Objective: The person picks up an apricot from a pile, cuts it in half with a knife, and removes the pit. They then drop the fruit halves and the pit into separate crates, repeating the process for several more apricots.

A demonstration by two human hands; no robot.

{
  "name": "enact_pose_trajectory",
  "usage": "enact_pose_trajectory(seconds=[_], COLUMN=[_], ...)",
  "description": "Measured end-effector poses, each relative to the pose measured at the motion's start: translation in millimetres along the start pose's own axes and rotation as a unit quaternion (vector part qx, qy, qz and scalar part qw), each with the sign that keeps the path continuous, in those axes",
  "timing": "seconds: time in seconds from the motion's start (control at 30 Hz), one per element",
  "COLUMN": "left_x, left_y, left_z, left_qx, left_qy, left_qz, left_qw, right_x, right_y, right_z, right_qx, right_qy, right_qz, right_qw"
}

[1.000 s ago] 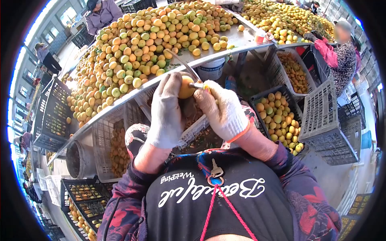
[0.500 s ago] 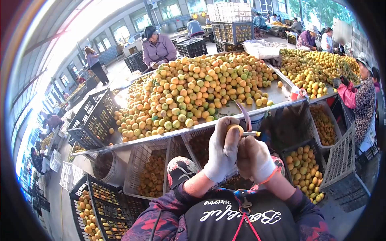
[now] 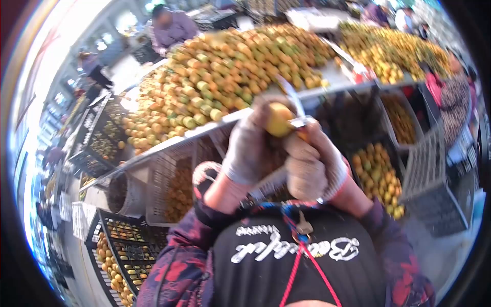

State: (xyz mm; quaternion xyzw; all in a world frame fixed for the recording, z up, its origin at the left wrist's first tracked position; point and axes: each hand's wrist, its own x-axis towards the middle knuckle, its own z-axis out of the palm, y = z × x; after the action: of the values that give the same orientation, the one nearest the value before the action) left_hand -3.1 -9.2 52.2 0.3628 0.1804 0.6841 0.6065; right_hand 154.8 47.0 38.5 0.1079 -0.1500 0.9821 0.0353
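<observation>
My left hand (image 3: 251, 143), in a white glove, grips a yellow-orange fruit (image 3: 279, 119) in front of my chest. Against it, my gloved right hand (image 3: 312, 163) holds a small knife (image 3: 295, 105) whose curved blade rises above the fruit. Both hands sit close together just below the edge of a metal table (image 3: 337, 77) piled with a heap of yellow and green fruit (image 3: 230, 66). The frame is motion-blurred.
Plastic crates of fruit stand under the table (image 3: 381, 174) and at lower left (image 3: 115, 250). A grey bucket (image 3: 125, 192) sits to the left. A person in purple (image 3: 171, 28) works across the table, another person (image 3: 455, 97) at the right. A second fruit table (image 3: 394, 48) lies beyond.
The view dipped and blurred. My hands, still on the fruit and knife, appear larger and higher in frame, and the fruit has turned slightly in my left hand.
</observation>
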Motion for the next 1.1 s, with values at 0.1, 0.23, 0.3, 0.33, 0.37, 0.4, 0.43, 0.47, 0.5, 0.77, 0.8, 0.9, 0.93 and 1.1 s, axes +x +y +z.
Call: enact_pose_trajectory(seconds=[0.1, 0.23, 0.3, 0.33, 0.37, 0.4, 0.43, 0.47, 0.5, 0.77, 0.8, 0.9, 0.93, 1.1], left_x=[10.6, 19.8, 24.2, 24.4, 23.8, 23.2, 22.0, 21.1, 19.6, 16.9, 16.8, 16.5, 15.7, 13.7], left_y=[-19.2, -13.3, -19.8, -22.1, -23.8, -23.8, -22.8, -21.9, -20.8, -16.8, -16.2, -15.5, -15.6, -16.6], left_z=[-14.6, -48.0, -53.7, -52.2, -48.4, -43.3, -40.4, -39.0, -38.6, -36.3, -36.6, -37.2, -37.3, -30.6], left_qx=[-0.07, -0.097, -0.077, -0.079, -0.096, -0.113, -0.115, -0.027, 0.064, 0.084, 0.088, 0.096, 0.1, 0.106], left_qy=[0.047, 0.083, 0.136, 0.137, 0.129, 0.121, 0.12, 0.096, 0.073, 0.088, 0.089, 0.085, 0.083, 0.083], left_qz=[-0.004, 0.059, 0.074, 0.073, 0.059, 0.045, 0.044, 0.056, 0.068, 0.071, 0.072, 0.075, 0.078, 0.109], left_qw=[0.996, 0.99, 0.985, 0.985, 0.985, 0.985, 0.985, 0.993, 0.993, 0.99, 0.99, 0.989, 0.988, 0.985], right_x=[6.2, -5.7, -6.4, -6.3, -0.3, 0.6, 1.1, 1.8, 3.7, 1.9, 1.6, 3.0, 3.9, 9.7], right_y=[6.7, -13.5, -14.7, -14.4, -8.5, -10.0, -11.6, -13.4, -14.1, -14.4, -14.3, -13.5, -12.5, -4.7], right_z=[-5.8, 1.7, -10.1, -11.0, -12.9, -17.8, -24.5, -33.9, -42.5, -35.6, -37.8, -38.8, -38.7, -31.5], right_qx=[-0.059, -0.44, -0.479, -0.49, -0.506, -0.544, -0.581, -0.582, -0.606, -0.618, -0.625, -0.657, -0.682, -0.724], right_qy=[0.001, 0.233, 0.247, 0.26, 0.293, 0.302, 0.311, 0.314, 0.311, 0.308, 0.302, 0.298, 0.3, 0.303], right_qz=[-0.006, -0.144, -0.138, -0.123, -0.137, -0.131, -0.124, -0.123, -0.145, -0.145, -0.142, -0.154, -0.168, -0.181], right_qw=[0.998, 0.855, 0.831, 0.823, 0.8, 0.772, 0.742, 0.74, 0.718, 0.708, 0.706, 0.674, 0.646, 0.593])
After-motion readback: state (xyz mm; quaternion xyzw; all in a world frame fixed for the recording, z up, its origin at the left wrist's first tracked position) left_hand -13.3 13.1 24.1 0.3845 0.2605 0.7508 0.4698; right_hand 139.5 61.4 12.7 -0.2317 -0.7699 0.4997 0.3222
